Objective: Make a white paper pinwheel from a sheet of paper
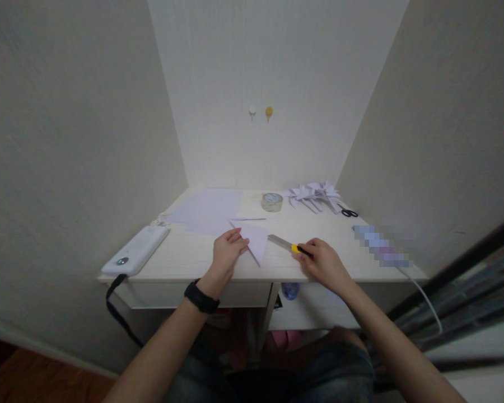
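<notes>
A person sits at a pale worktop [185,263] set in a narrow alcove, seen from a head camera looking down. The left hand [227,252], at about 11 o'clock from the viewer, lies flat with fingers spread a little, pressing on a white folded paper triangle [256,239] whose point faces the worktop's near edge. The right hand [325,263], at about 1 o'clock, is closed around the yellow handle of a utility knife [284,244]; its blade reaches left to touch or nearly touch the triangle's right edge.

Judging from how things lie, the work is partway: a heap of finished folded paper shapes [315,196] sits at the far right, at 1 o'clock, with black scissors [349,212] just beside it. Flat white sheets [210,210] lie unfolded at 11 o'clock, and a tape roll [271,202] stands between sheets and heap. A white device [136,251] rests at the left edge.

No readable writing shows; one patch on the right of the worktop is blurred out.
</notes>
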Action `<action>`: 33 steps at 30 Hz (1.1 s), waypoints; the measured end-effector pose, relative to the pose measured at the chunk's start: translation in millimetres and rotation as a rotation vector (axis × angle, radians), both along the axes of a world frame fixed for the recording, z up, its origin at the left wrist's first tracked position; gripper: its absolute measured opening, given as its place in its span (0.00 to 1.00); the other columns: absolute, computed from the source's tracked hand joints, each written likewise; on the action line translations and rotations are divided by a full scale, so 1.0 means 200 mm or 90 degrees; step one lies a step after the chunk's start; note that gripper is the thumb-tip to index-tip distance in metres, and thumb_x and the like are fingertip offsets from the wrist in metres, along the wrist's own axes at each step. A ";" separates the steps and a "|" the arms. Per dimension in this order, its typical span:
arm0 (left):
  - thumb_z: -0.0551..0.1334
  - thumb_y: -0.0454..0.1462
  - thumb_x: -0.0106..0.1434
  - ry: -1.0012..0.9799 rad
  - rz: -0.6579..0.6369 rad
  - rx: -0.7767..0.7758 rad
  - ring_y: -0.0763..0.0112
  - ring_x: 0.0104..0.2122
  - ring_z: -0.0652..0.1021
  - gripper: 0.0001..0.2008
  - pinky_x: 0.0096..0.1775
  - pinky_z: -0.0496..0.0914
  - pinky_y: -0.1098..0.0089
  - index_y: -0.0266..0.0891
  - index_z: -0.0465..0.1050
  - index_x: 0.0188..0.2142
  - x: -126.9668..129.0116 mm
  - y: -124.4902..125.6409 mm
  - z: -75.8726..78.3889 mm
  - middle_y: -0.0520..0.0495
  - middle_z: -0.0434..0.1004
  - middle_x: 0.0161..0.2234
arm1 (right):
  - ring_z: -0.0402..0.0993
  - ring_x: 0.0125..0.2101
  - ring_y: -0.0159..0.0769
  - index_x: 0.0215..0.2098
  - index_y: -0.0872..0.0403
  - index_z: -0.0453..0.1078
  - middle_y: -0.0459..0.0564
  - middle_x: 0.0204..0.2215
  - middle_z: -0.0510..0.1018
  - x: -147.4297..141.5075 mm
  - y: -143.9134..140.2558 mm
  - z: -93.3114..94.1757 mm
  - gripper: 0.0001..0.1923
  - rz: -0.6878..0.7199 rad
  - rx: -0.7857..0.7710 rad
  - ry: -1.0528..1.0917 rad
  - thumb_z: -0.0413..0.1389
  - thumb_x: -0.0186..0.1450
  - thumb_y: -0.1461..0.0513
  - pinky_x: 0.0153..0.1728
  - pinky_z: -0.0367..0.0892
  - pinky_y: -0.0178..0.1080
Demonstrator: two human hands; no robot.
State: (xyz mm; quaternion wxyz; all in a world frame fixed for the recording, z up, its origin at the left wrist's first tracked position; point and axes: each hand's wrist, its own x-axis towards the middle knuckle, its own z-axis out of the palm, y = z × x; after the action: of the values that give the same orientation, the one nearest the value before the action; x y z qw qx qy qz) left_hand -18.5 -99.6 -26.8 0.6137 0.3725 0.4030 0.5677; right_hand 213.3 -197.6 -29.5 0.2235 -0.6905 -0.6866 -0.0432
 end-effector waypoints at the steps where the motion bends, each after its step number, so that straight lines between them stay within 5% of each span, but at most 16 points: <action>1: 0.68 0.21 0.48 -0.002 0.003 -0.002 0.72 0.34 0.79 0.20 0.45 0.76 0.63 0.31 0.74 0.41 0.00 0.00 0.00 0.41 0.76 0.40 | 0.73 0.41 0.41 0.48 0.56 0.78 0.56 0.39 0.78 0.00 0.00 0.00 0.16 -0.002 -0.001 -0.003 0.53 0.67 0.61 0.44 0.65 0.38; 13: 0.70 0.22 0.48 0.012 -0.004 0.008 0.66 0.39 0.80 0.18 0.47 0.76 0.60 0.31 0.76 0.39 0.00 0.00 -0.01 0.36 0.77 0.43 | 0.73 0.42 0.42 0.47 0.55 0.78 0.56 0.39 0.78 -0.04 0.02 0.01 0.15 0.009 -0.014 -0.001 0.53 0.68 0.60 0.44 0.64 0.38; 17: 0.71 0.27 0.49 0.063 -0.102 0.048 0.68 0.36 0.80 0.16 0.47 0.75 0.64 0.31 0.78 0.40 0.00 0.00 -0.04 0.39 0.81 0.39 | 0.73 0.42 0.42 0.47 0.55 0.78 0.56 0.39 0.77 -0.05 0.06 0.03 0.15 0.024 -0.027 -0.008 0.53 0.69 0.58 0.44 0.63 0.37; 21: 0.70 0.34 0.54 0.237 -0.247 0.140 0.66 0.31 0.81 0.15 0.40 0.75 0.66 0.35 0.80 0.43 -0.01 -0.04 -0.05 0.42 0.83 0.35 | 0.72 0.42 0.42 0.44 0.54 0.79 0.56 0.39 0.78 -0.03 0.11 0.05 0.15 0.024 -0.050 -0.045 0.52 0.69 0.58 0.41 0.63 0.38; 24: 0.66 0.38 0.58 0.467 -0.272 0.280 0.64 0.24 0.80 0.12 0.35 0.74 0.65 0.39 0.82 0.42 -0.03 -0.07 -0.01 0.45 0.81 0.26 | 0.73 0.42 0.43 0.44 0.53 0.79 0.57 0.39 0.78 -0.01 0.14 0.05 0.15 0.021 -0.061 -0.059 0.52 0.69 0.58 0.41 0.62 0.38; 28: 0.67 0.39 0.57 0.638 -0.228 0.527 0.58 0.37 0.81 0.09 0.47 0.71 0.63 0.42 0.83 0.37 -0.04 -0.07 0.06 0.43 0.83 0.33 | 0.73 0.42 0.43 0.44 0.52 0.80 0.56 0.40 0.79 0.01 0.15 0.03 0.14 0.029 -0.073 -0.057 0.52 0.69 0.59 0.43 0.63 0.38; 33: 0.67 0.46 0.59 0.709 -0.368 0.679 0.51 0.63 0.66 0.28 0.64 0.53 0.54 0.45 0.72 0.58 -0.01 0.00 0.04 0.40 0.70 0.61 | 0.73 0.43 0.42 0.45 0.53 0.79 0.56 0.40 0.79 0.01 0.13 0.03 0.14 0.055 -0.076 -0.040 0.52 0.69 0.61 0.44 0.63 0.38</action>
State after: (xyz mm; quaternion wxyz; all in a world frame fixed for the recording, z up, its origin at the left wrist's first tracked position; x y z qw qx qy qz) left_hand -19.8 -99.7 -18.3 0.1860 0.9300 0.2129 0.2346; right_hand 215.9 -170.8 -23.5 0.1620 -0.6705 -0.7239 -0.0138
